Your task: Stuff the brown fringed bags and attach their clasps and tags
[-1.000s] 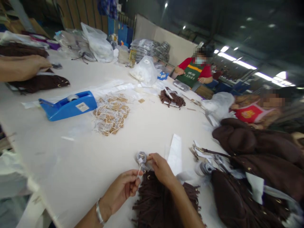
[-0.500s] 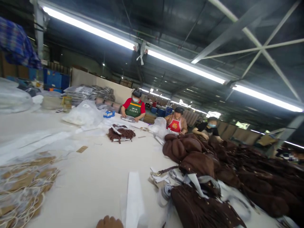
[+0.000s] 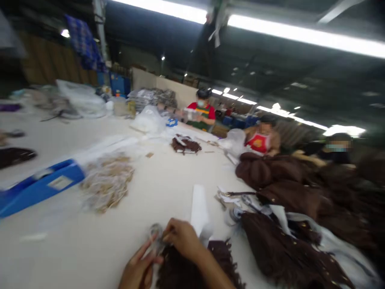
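At the bottom middle, my left hand (image 3: 138,265) has its thumb and fingers closed on a small greyish, partly see-through roll (image 3: 155,230), blurred by motion. My right hand (image 3: 183,237) meets it from the right, fingers bent in a pinch at the roll's edge; what exactly they grip is hidden. Under both hands lies a dark brown fringed bag (image 3: 177,269), partly covered by the right forearm. A white strip of paper-like material (image 3: 199,206) lies just beyond the right hand.
Brown bags (image 3: 279,172) are heaped along the right side. Left of my hands are a pile of tan tags with cords (image 3: 110,180) and a blue holder (image 3: 45,186). Another fringed brown piece (image 3: 186,144) lies farther off. Co-workers (image 3: 203,110) sit across the table (image 3: 156,184).
The view has swung left and down, so table items appear shifted right or higher. Both my hands, the roll and the fringed bag beneath them are now in view. The blue holder has appeared.
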Demonstrator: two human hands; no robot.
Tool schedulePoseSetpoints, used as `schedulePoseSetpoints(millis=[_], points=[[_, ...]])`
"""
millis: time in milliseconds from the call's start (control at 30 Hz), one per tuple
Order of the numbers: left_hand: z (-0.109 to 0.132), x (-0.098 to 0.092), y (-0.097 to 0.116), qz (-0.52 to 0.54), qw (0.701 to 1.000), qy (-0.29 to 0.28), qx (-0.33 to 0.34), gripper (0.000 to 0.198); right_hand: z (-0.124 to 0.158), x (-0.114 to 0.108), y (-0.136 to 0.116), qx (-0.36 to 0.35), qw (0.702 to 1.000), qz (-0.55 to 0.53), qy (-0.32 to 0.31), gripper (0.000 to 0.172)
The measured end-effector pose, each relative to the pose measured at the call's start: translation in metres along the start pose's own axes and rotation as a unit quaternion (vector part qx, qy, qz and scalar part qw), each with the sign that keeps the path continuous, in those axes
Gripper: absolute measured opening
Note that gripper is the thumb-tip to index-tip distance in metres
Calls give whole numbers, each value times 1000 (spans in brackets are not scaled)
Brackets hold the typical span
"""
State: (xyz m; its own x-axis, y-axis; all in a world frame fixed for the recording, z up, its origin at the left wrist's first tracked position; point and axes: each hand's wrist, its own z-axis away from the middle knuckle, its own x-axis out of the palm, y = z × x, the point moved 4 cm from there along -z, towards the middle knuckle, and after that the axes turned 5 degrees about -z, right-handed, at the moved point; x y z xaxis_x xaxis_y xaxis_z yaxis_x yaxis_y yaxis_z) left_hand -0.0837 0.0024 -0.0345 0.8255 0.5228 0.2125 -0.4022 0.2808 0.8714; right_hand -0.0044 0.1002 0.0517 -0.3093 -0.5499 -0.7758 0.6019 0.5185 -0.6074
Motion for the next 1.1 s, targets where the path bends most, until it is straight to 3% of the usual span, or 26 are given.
schedulePoseSetpoints(millis=[67, 133, 467, 533, 667, 867, 1000, 1067, 1100], points=[[29, -22, 5, 61, 998, 21, 8, 67, 5, -7, -7, -60, 998, 5, -21, 11], [37, -28, 15, 76, 996, 28, 39, 64, 2, -10, -11, -95, 993, 52, -37, 13], [23, -25, 30, -30, 989, 80, 118, 38, -12, 1, -38, -183, 962, 177, -102, 19], [20, -25, 34, -42, 991, 68, 107, 38, -13, 3, -37, -188, 960, 184, -96, 17], [11, -24, 40, -66, 996, -18, 64, 40, -10, 5, -30, -177, 971, 132, -89, 17], [-6, -33, 45, -121, 984, -122, 42, 19, -7, 10, -29, -232, 954, 145, -125, 26], [-10, -27, 54, -154, 976, -149, 51, 12, -2, 12, -35, -246, 947, 168, -119, 36], [-7, -21, 63, -186, 971, -131, 73, 14, -1, 15, -35, -238, 948, 179, -111, 38], [-7, -23, 67, -221, 970, -73, 68, 16, -3, 16, -33, -222, 951, 189, -103, 38]])
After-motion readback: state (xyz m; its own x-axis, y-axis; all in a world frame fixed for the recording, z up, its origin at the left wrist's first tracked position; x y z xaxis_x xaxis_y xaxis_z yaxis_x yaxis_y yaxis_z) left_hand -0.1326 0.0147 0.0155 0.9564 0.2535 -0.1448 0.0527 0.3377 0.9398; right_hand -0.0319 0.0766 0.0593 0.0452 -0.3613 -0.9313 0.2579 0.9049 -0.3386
